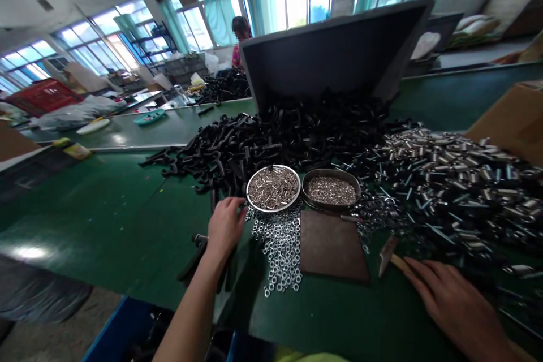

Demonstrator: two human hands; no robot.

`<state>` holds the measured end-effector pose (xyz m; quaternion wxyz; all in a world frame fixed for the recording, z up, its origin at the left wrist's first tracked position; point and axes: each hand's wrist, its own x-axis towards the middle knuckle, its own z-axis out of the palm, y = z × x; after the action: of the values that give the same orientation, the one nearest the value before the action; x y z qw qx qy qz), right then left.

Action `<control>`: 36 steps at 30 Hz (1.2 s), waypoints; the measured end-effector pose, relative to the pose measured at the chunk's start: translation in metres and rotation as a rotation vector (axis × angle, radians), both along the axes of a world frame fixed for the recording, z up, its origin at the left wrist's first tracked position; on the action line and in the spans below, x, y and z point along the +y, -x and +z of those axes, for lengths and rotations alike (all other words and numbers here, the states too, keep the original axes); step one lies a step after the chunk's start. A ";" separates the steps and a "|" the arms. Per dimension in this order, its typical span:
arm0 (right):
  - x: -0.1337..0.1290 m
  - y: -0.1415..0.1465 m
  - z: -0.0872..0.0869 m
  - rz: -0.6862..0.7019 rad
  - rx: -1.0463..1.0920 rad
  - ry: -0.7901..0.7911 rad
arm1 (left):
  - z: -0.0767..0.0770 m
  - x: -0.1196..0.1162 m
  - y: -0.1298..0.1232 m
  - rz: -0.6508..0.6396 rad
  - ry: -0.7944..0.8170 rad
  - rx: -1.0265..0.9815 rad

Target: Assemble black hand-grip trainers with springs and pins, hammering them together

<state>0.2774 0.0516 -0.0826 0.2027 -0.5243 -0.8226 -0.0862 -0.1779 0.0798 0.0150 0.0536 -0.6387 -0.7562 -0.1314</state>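
RH fingers (424, 272) on 1 hammer (387, 255) | LH fingers (231, 202) nr 1 rnd dish (272, 210)

No text, number or brand can be read. Small white marks (50, 90) are borne by the red crate (40, 100) between nine and ten o'clock, too blurred to be made out. A faint pale mark (27, 184) is seen on the dark crate (46, 172) at nine o'clock; whether it is lettering cannot be told.
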 end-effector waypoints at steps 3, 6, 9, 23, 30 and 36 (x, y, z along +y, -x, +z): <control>0.007 0.009 0.003 0.061 -0.052 -0.033 | -0.001 0.083 -0.034 -0.231 0.033 0.130; 0.014 0.016 0.014 0.042 0.011 -0.007 | -0.002 0.161 -0.059 -0.350 0.118 0.227; 0.024 0.016 0.026 -0.011 0.082 0.049 | -0.005 0.215 -0.071 -0.396 0.142 0.253; 0.186 -0.005 0.056 -0.102 -0.252 0.192 | -0.009 0.249 -0.084 -0.414 0.193 0.311; 0.206 0.000 0.055 -0.027 -0.199 0.209 | 0.020 0.206 -0.070 -0.176 0.066 0.156; 0.191 -0.005 0.056 -0.114 0.265 0.223 | 0.004 0.103 -0.071 -0.027 -0.085 -0.790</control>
<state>0.2824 0.2423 -0.0262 0.2448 -0.5961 -0.7620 0.0642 -0.1066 0.1827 0.0188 -0.2169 -0.5460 -0.7040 -0.3991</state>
